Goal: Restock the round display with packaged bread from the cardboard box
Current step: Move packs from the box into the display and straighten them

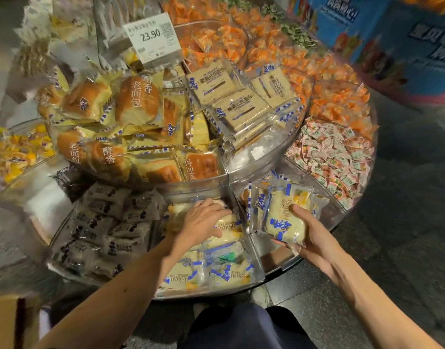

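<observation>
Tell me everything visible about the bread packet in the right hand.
The bread packet is a clear, crinkly plastic wrapper with blue-and-white print around a pale yellowish loaf. It looks sealed and is tilted up above a front compartment of the round display. The right hand holds it, thumb on its face, fingers beneath.

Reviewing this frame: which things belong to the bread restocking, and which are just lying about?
Job: right hand, holding a blue-and-white bread pack; left hand, resting on stocked packs in the front compartment; round display; cardboard box.
Just there: brown bun packs; toast packs; dark packs; orange sweets; price tag.
</observation>
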A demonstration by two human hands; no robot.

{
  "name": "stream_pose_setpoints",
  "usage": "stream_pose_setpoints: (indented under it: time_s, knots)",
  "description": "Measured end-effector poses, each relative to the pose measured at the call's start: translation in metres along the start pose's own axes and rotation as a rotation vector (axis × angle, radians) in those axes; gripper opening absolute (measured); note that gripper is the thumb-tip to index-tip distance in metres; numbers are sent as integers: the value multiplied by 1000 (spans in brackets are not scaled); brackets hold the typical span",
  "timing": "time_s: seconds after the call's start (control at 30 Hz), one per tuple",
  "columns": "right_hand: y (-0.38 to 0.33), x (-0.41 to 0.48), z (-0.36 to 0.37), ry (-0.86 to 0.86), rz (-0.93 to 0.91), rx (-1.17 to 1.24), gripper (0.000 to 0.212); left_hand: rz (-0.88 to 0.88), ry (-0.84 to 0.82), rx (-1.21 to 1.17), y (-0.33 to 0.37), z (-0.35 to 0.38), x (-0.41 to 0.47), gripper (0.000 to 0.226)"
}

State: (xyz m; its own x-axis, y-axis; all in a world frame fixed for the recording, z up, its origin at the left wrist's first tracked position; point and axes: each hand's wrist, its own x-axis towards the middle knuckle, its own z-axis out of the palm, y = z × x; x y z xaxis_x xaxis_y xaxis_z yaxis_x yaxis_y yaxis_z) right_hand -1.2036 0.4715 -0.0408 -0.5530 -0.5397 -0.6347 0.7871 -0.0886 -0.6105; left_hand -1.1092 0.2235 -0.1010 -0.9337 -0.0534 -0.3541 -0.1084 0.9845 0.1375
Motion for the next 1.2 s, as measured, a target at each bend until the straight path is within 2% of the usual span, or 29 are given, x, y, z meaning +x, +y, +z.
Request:
stream_pose_setpoints:
  time_s: [0.2,0.3,0.37,0.47,0.5,0.57,0.6,0.73,0.83,0.9,1.0,1.1,1.17,1.2]
  knots:
    - [4,1,4,-13,6,-15,36,37,17,103,1,4,1,60]
    - [8,3,4,-13,5,-33,39,41,26,47,1,0,-3,68]
    - [11,3,4,-8,3,-51,43,-92,124,-276,4,-9,-10,68]
    - [11,2,12,-27,-2,-96,49,-279,514,-732,9,-38,-18,35]
    - [11,2,16,-29,-1,-104,47,-280,565,-819,12,-51,-23,26]
    - [11,4,25,-31,3,-116,48,-191,526,-925,23,-76,-31,19]
    - [12,6,30,-42,4,-124,51,-140,456,-930,29,-85,-34,26]
    - [12,11,51,-71,3,-239,59,-24,196,-731,36,-92,-36,83]
    - [8,14,59,-121,-11,-345,53,-48,123,-618,28,-92,-36,95]
    - [6,16,61,-162,0,-424,55,-85,107,-590,23,-92,-39,91]
    - [5,21,62,-139,11,-391,42,-137,198,-642,16,-87,-46,72]
    - [4,27,53,-106,-8,-311,41,-260,298,-953,7,-83,-55,38]
    - [2,30,44,-70,-15,-299,44,-350,323,-1193,1,-75,-61,29]
    - [0,31,38,-48,-14,-295,45,-408,328,-1236,-1,-67,-65,28]
